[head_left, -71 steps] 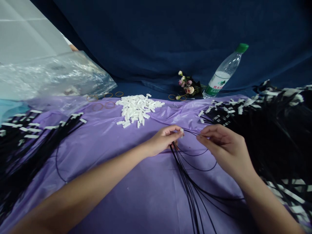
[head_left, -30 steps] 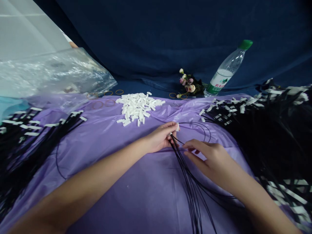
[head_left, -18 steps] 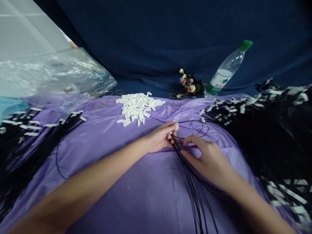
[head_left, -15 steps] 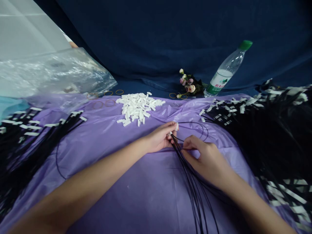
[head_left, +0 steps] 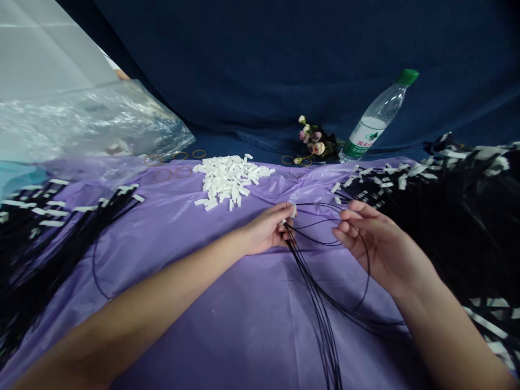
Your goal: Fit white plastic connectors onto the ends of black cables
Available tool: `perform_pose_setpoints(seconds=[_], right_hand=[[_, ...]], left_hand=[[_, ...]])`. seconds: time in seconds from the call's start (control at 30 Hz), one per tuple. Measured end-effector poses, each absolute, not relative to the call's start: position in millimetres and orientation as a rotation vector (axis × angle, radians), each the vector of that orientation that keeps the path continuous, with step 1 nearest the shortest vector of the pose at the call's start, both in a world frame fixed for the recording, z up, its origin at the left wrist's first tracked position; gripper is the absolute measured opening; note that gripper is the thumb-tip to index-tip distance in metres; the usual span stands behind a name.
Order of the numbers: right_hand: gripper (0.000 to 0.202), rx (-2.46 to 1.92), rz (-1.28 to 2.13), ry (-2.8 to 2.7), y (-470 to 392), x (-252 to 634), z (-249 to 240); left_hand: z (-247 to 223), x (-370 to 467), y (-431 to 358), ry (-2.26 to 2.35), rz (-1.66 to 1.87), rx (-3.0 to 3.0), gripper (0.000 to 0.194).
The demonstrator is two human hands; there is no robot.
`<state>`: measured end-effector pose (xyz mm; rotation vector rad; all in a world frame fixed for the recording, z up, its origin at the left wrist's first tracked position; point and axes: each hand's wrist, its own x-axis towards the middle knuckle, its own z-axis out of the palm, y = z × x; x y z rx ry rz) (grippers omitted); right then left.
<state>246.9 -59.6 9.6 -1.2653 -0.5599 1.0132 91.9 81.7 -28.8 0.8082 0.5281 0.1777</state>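
Note:
My left hand (head_left: 273, 226) is closed around the white connector end (head_left: 293, 211) of a bundle of thin black wires (head_left: 312, 284). A second white piece shows lower down among its fingers. From there the bundle hangs down over the purple sheet, and some strands curve off to the right. My right hand (head_left: 379, 246) is to the right of the bundle, its fingertips pinched on black wire that runs across from the left hand. One strand loops down past its palm. Exactly how many strands its fingers hold is hidden.
A pile of small white connectors (head_left: 229, 179) lies on the purple sheet (head_left: 211, 319). Black wire bundles with white ends lie left (head_left: 60, 260) and right (head_left: 447, 216). Behind are a tilted water bottle (head_left: 368, 130), flowers (head_left: 314, 142), rubber bands (head_left: 199, 154) and a clear plastic bag (head_left: 101, 122).
My right hand has moved up and to the right, away from the left hand, drawing black wire strands apart from the bundle. My left hand has stayed in place.

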Motion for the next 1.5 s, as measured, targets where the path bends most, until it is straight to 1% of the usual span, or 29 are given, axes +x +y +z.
perform_pose_setpoints(seconds=[0.13, 0.27, 0.4, 0.57, 0.67, 0.77, 0.87, 0.93, 1.03, 1.1, 1.17, 1.2, 1.27, 1.33, 1.43, 1.5], right_hand=[[0.025, -1.175, 0.837, -0.616, -62, 271, 2], [0.030, -1.111, 0.762, -0.593, -67, 283, 7], [0.030, -1.035, 0.706, -0.438, -72, 287, 18], [0.030, -0.949, 0.632, -0.434, -75, 295, 23], [0.021, -1.008, 0.538, -0.439, -71, 289, 27], [0.012, -1.068, 0.367, -0.380, -67, 274, 34], [0.012, -1.060, 0.195, -0.423, -67, 262, 41], [0.018, -1.033, 0.220, -0.462, -69, 260, 44], [0.029, -0.934, 0.396, -0.450, -72, 264, 43], [0.022, -0.924, 0.484, -0.490, -72, 264, 38], [0.006, -1.025, 0.523, -0.607, -72, 260, 32], [0.006, -1.108, 0.525, -0.690, -71, 256, 28], [0.021, -1.322, 0.474, -0.890, -70, 246, 20], [0.026, -1.547, 0.323, -1.095, -69, 237, 13], [0.018, -1.757, 0.068, -1.279, -66, 230, 2], [0.015, -1.805, -0.011, -1.299, -65, 229, -4]], left_hand=[[-29, 92, 82, 0.518, 0.172, 0.808, 0.025], [-29, 91, 83, 0.504, 0.156, 0.803, 0.025], [-30, 91, 83, 0.493, 0.152, 0.816, 0.025], [-30, 91, 83, 0.487, 0.151, 0.822, 0.025], [-31, 91, 83, 0.487, 0.155, 0.817, 0.028], [-30, 91, 83, 0.493, 0.150, 0.808, 0.027], [-29, 91, 82, 0.499, 0.151, 0.815, 0.025], [-28, 91, 81, 0.492, 0.152, 0.836, 0.025], [-29, 91, 81, 0.472, 0.154, 0.868, 0.026], [-30, 91, 81, 0.463, 0.162, 0.883, 0.025], [-30, 92, 81, 0.466, 0.169, 0.895, 0.024], [-30, 92, 81, 0.470, 0.168, 0.899, 0.023], [-31, 92, 81, 0.468, 0.162, 0.904, 0.024], [-31, 92, 81, 0.453, 0.158, 0.908, 0.025], [-30, 91, 81, 0.443, 0.154, 0.918, 0.026], [-29, 90, 81, 0.443, 0.134, 0.934, 0.026]])
